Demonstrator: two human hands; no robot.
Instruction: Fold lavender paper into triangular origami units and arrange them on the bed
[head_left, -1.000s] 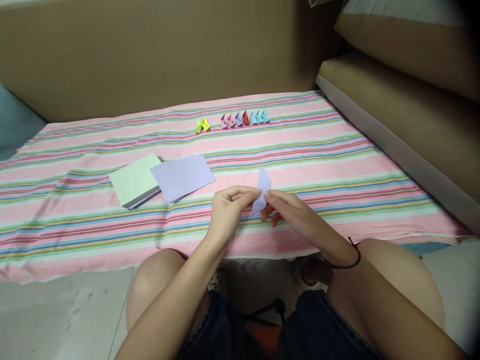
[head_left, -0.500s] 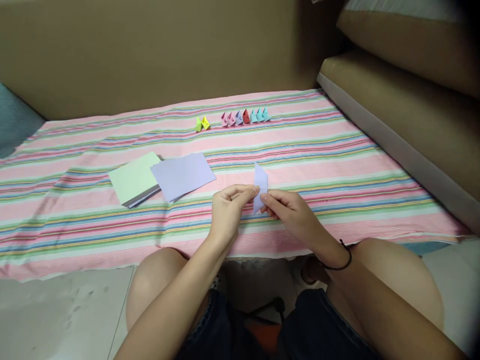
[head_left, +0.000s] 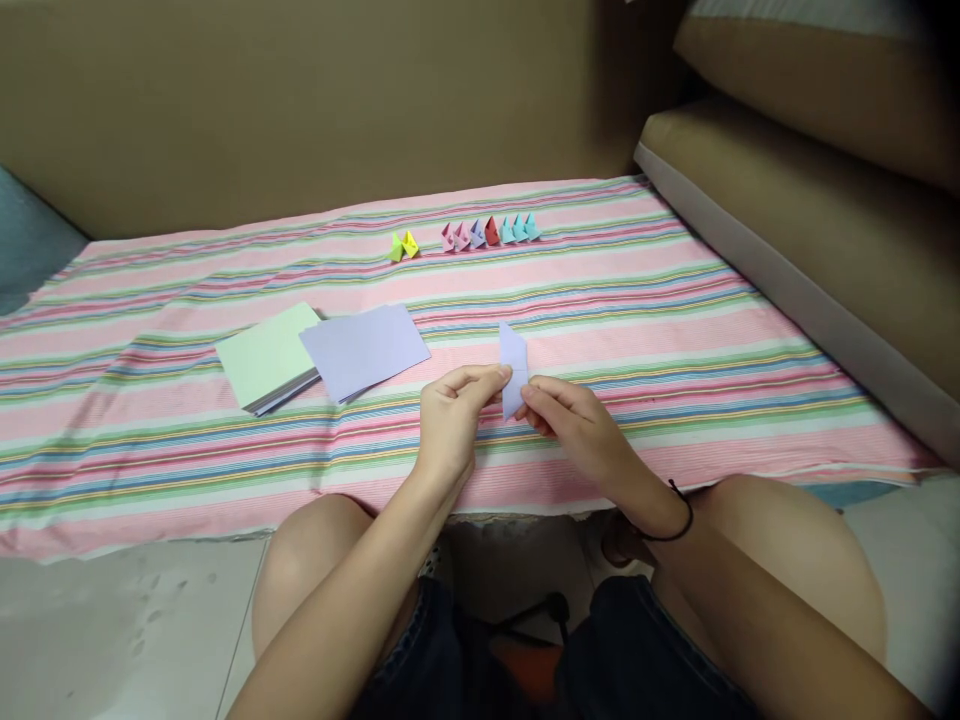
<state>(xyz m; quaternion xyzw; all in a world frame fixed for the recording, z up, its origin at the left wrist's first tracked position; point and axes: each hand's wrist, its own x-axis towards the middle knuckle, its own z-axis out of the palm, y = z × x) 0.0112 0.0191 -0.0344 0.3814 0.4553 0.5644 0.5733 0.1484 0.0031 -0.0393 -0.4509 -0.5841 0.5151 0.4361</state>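
Observation:
A small folded piece of lilac paper (head_left: 514, 350) is held upright above the striped cloth, its outline a slanted four-sided shape with pointed ends. My left hand (head_left: 456, 410) pinches its left edge between thumb and fingers. On the right edge, lower down, my right hand (head_left: 566, 410) grips it the same way, thumb in front. The fingers behind the paper are partly hidden. Left of my hands lies a stack of lilac paper sheets (head_left: 367, 352), overlapping a thicker stack topped with pale green paper (head_left: 268, 358).
Several small folded paper figures stand in a row at the back, among them a red one (head_left: 491, 232) and a yellow one (head_left: 410, 245). Brown cushions (head_left: 795, 230) rise on the right, and a brown backrest (head_left: 315, 110) runs behind the striped cloth (head_left: 637, 300).
Both hands have shifted slightly left with the folded lilac paper, which is turned a little. The paper stacks and figures stay where they were.

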